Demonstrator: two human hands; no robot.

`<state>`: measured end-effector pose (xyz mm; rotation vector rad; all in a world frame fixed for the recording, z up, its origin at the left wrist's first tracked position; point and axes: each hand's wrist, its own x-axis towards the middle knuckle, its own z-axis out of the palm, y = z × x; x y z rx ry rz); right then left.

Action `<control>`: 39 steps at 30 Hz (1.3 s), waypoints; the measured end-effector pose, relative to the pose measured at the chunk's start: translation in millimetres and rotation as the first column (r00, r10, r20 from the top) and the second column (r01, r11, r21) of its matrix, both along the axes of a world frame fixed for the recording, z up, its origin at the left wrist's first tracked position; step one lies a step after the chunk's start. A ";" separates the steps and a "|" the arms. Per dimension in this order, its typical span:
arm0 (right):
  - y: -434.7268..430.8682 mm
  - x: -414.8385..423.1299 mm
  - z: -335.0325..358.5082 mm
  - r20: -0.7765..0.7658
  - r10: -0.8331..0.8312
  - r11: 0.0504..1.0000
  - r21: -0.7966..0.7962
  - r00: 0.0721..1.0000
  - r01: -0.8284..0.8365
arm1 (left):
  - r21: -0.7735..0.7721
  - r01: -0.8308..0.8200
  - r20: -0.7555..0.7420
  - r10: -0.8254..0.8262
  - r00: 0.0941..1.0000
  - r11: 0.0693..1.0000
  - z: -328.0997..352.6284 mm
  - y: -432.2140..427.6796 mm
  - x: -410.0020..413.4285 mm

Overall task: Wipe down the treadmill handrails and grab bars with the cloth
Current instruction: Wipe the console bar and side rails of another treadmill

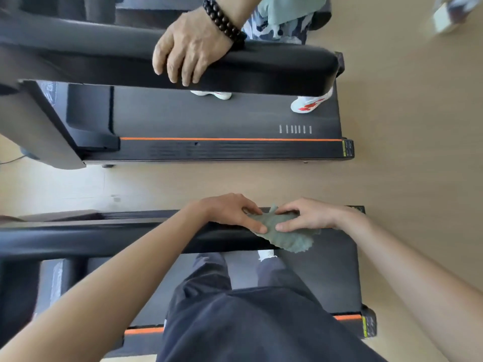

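Observation:
A grey-green cloth (286,235) lies draped over the end of the black handrail (104,239) of the treadmill I stand on. My left hand (230,211) pinches the cloth's left part between thumb and fingers. My right hand (311,215) pinches its right part the same way. Both hands meet over the rail end, and part of the cloth hangs below the rail.
A second treadmill (235,147) stands ahead. Another person stands on it, one hand (190,48) with a beaded bracelet resting on its black handrail (287,71). A strip of tan floor (261,181) separates the two machines. My treadmill's belt (326,278) lies below.

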<state>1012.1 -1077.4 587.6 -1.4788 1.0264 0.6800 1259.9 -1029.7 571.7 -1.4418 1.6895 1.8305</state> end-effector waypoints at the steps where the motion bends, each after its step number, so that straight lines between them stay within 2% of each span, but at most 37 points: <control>1: -2.2 5.9 -0.2 -0.017 0.010 1.000 0.020 1.000 -0.010 | 0.015 -0.002 -0.006 0.002 1.000 1.000 -0.9 0.4 5.1; 6: -4.5 48.5 5.6 -0.046 0.087 0.990 0.116 0.995 -0.081 | 0.060 0.003 0.016 -0.004 1.000 0.998 1.5 7.7 40.1; 11: 2.8 104.4 6.5 -0.045 0.172 0.978 0.125 0.984 -0.166 | 0.070 -0.009 0.064 0.004 0.998 0.998 11.0 22.7 89.4; 20: 27.4 206.7 8.1 0.059 0.240 0.955 0.167 0.969 -0.247 | -0.045 0.000 0.244 0.011 0.970 0.999 34.6 69.6 181.0; 28: 59.3 304.5 8.2 0.182 0.269 0.945 0.138 0.946 -0.295 | -0.207 -0.056 0.389 0.135 0.911 0.977 51.5 112.8 270.8; 39: 99.9 439.2 1.7 0.301 0.332 0.929 0.057 0.894 -0.365 | -0.203 -0.186 0.510 0.266 0.818 0.961 69.3 156.2 394.4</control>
